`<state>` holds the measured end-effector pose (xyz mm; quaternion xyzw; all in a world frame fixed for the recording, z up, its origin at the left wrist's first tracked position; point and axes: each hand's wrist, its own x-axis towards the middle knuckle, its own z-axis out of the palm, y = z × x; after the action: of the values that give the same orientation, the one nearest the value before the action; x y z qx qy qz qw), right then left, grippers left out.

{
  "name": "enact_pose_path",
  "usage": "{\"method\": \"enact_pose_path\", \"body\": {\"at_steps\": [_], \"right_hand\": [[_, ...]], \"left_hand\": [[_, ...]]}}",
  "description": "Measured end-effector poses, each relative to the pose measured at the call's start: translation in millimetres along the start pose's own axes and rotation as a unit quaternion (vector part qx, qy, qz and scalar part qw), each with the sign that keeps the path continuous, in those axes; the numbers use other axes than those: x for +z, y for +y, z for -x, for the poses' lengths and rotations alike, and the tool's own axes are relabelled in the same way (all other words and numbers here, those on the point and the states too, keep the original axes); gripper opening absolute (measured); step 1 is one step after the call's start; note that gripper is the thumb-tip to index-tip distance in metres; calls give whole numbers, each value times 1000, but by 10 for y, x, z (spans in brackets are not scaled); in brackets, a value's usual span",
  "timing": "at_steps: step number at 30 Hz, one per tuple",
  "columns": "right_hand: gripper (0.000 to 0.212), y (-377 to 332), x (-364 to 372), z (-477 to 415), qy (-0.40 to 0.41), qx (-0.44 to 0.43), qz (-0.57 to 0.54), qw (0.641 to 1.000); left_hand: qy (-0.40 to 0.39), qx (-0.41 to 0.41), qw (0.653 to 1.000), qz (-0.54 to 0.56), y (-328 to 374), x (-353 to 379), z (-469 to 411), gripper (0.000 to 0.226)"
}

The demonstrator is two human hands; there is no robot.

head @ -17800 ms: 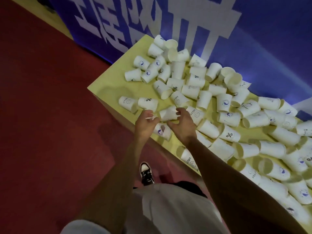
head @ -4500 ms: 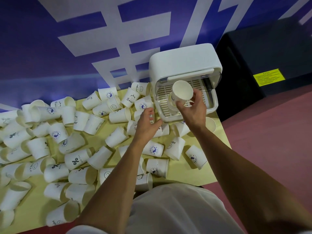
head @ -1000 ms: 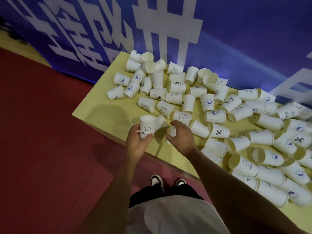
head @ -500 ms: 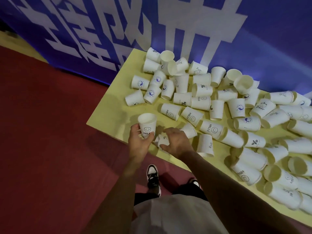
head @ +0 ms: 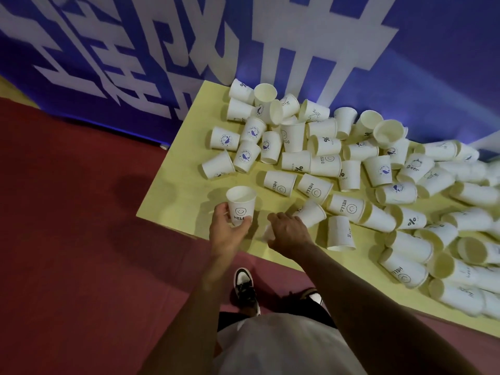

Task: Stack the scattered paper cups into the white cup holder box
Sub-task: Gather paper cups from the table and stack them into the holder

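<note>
Backdrop cloth, blue with huge white characters (head: 433,50), spans the far side, and dull red floor (head: 67,239) fills the left and near part of the view. Between them the pale yellow rectangular surface (head: 173,190) carries the scattered white paper cups (head: 324,146). Most lie on their sides in a heap that thickens toward the right. The white cup holder box is out of view. Seconds ago the person stood at that box on the right end, setting a cup in; now they face the left end, so a fresh round of gathering has likely begun. The left hand (head: 227,234) has its fingers wrapped round the lower half of an upright smiley-printed HELLO paper cup (head: 240,204) over the near left corner, just as half a second ago. The right hand (head: 288,230), just right of it, sits knuckles-up over a small pale cup (head: 266,234) at the near edge. Its fingers curl downward, but whether they grip that cup I cannot tell. It is probably the next to be nested.
</note>
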<state>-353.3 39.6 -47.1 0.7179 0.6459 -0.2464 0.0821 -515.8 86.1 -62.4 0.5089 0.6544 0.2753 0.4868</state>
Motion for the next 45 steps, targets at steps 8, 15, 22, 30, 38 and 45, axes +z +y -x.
{"method": "enact_pose_path", "body": {"at_steps": [8, 15, 22, 30, 38, 45], "right_hand": [[75, 60, -256, 65, 99, 105, -256, 956], [61, 445, -494, 275, 212, 194, -400, 870], [82, 1012, -582, 693, 273, 221, -478, 805], [59, 2219, -459, 1477, 326, 228, -532, 748], [61, 3244, -415, 2075, 325, 257, -540, 733], [55, 3760, -490, 2168, 311, 302, -555, 710]], "left_hand": [[0, 8, 1000, -2, 107, 10, 11, 51], [-30, 45, 999, -3, 375, 271, 115, 55], [-65, 87, 994, -17, 666, 783, 395, 56], [-96, 114, 988, -38, 983, 1865, 1106, 55], [-105, 114, 986, -58, 1102, 2821, 1859, 56], [-154, 121, 979, -59, 1401, 3366, 1868, 56]]}}
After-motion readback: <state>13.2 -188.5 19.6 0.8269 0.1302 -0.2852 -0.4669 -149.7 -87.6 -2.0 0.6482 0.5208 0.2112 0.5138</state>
